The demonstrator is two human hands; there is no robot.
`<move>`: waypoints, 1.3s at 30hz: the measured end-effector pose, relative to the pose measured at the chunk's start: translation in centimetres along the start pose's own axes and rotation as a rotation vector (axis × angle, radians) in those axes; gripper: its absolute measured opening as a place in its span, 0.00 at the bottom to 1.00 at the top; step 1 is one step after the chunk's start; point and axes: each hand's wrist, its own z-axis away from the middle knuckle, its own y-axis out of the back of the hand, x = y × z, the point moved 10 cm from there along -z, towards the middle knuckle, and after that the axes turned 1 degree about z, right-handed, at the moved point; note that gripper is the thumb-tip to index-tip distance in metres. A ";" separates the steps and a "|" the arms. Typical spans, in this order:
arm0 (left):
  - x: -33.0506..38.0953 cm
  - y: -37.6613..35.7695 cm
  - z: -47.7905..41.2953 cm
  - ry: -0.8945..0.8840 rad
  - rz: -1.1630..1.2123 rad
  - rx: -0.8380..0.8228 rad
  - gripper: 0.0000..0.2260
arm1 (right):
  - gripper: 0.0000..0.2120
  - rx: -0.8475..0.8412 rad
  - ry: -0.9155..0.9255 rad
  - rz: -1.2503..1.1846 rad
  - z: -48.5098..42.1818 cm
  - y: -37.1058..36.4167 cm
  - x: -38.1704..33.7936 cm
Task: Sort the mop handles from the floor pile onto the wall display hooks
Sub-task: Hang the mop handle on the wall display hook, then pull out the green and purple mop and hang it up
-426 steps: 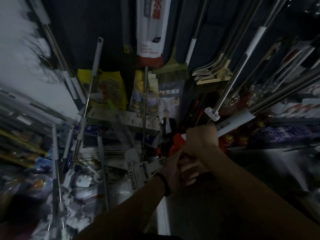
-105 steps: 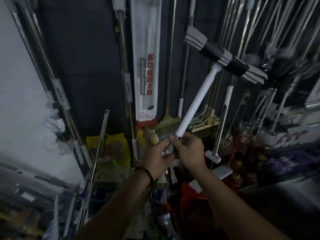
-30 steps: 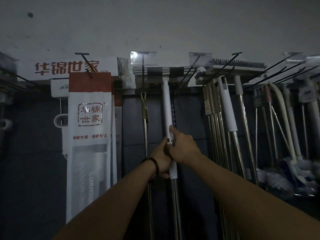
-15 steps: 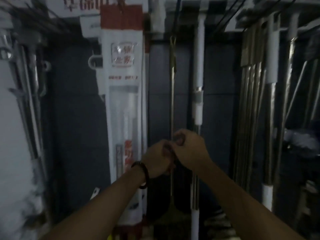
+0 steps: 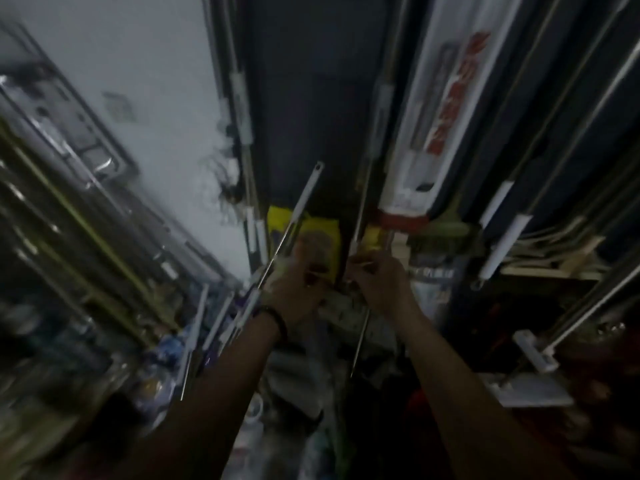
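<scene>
Mid-frame: left hand point(image 5: 294, 289) and right hand point(image 5: 377, 285) side by side, apart. Bag point(image 5: 322, 237) behind them. Leaning handle point(image 5: 294, 220) slants from upper centre down-left past the left hand. Floor pile point(image 5: 194, 341) lower left. Long package point(image 5: 433, 126) hangs upper right; hanging handles point(image 5: 502, 237) right of it.

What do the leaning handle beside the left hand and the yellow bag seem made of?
Leaning handle: the thin shaft looks like polished metal, since it glints; its upper grip looks like matte white plastic. Yellow bag: probably glossy plastic film, though blur leaves this open.
</scene>
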 end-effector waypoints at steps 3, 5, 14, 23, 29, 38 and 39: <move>-7.7 2.9 3.4 0.127 0.072 -0.023 0.11 | 0.06 -0.102 -0.087 -0.051 3.2 -6.7 1.8; -11.8 4.7 5.5 0.190 0.079 -0.031 0.11 | 0.07 -0.116 -0.135 -0.038 5.4 -9.7 2.7; -21.9 8.7 10.2 0.360 0.202 -0.030 0.12 | 0.05 -0.256 -0.375 0.016 9.6 -17.5 7.6; -26.2 6.3 7.5 0.512 0.293 -0.052 0.09 | 0.06 -0.281 -0.539 0.056 4.3 -20.2 12.7; -26.8 4.1 1.3 0.601 0.313 -0.089 0.04 | 0.12 -0.281 -0.520 0.185 -4.7 -20.6 15.2; -29.4 2.5 -5.1 0.636 0.124 -0.127 0.01 | 0.31 -0.353 -0.612 0.157 -15.1 -23.7 21.1; -29.6 2.0 -5.5 0.638 0.108 -0.143 0.01 | 0.34 -0.357 -0.604 0.156 -16.0 -24.1 21.4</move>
